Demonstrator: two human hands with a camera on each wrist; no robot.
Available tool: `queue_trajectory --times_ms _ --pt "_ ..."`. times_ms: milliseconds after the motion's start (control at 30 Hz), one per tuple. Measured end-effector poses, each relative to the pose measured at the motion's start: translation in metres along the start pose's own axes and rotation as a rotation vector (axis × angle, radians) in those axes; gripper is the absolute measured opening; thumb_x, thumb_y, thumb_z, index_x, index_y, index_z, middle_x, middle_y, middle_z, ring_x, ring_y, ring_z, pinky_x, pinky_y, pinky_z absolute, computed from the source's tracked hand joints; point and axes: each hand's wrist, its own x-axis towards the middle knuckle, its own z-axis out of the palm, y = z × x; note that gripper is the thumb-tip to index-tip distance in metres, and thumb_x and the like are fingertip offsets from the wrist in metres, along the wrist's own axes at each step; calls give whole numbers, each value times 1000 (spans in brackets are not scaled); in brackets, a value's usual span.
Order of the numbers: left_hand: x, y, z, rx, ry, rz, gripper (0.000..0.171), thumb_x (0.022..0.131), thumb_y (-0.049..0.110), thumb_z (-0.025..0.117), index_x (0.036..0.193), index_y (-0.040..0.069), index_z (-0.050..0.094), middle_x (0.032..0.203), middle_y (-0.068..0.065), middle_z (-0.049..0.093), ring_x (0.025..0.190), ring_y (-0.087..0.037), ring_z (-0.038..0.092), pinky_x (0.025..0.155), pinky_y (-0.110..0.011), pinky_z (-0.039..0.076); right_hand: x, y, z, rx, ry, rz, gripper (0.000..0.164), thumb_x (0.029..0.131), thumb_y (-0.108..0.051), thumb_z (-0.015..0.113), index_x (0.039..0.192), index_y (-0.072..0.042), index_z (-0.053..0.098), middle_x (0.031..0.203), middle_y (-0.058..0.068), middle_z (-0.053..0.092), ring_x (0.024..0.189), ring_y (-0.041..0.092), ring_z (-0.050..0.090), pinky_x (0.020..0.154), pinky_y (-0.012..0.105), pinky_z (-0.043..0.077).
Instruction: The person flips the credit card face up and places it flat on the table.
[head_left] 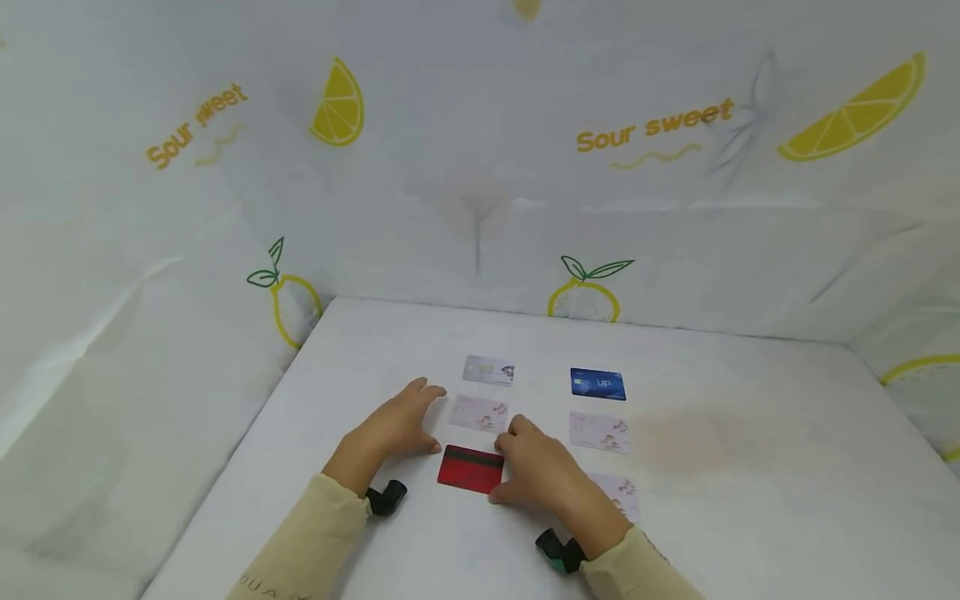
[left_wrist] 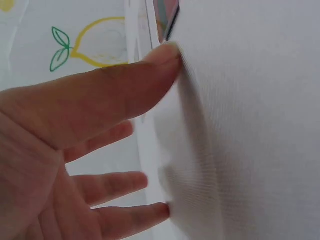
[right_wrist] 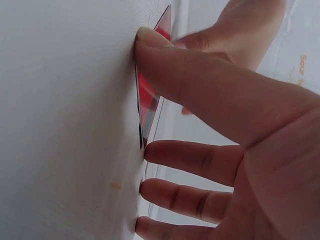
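Note:
A red card [head_left: 470, 474] with a dark stripe lies flat on the white table, between the two hands. My right hand [head_left: 542, 468] is at its right end, thumb by the near corner and index fingertip by the far corner; in the right wrist view the fingers of that hand [right_wrist: 270, 130] look fairly straight. To the left of the card is my left hand [head_left: 395, 423], fingers spread and relaxed, holding nothing. Its thumb tip [left_wrist: 165, 52] is close to the tabletop. Behind the red card lies a pale floral card [head_left: 477, 414].
Farther back is a silver-white card [head_left: 489, 370]. In the right column lie a blue VIP card [head_left: 597, 384], a pale floral card [head_left: 600, 432] and another floral card [head_left: 619, 493], partly hidden by my right hand. A lemon-print sheet [head_left: 450, 167] rises behind the table [head_left: 750, 517].

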Motion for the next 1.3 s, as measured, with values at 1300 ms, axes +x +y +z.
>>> queue_trajectory --times_ms 1300 --pt "-30 21 9 92 -53 132 37 67 16 90 95 18 66 103 -1 50 89 -16 49 73 -31 47 -2 0 2 -97 42 -56 55 62 -47 89 101 -15 69 95 1 57 90 20 50 73 39 48"
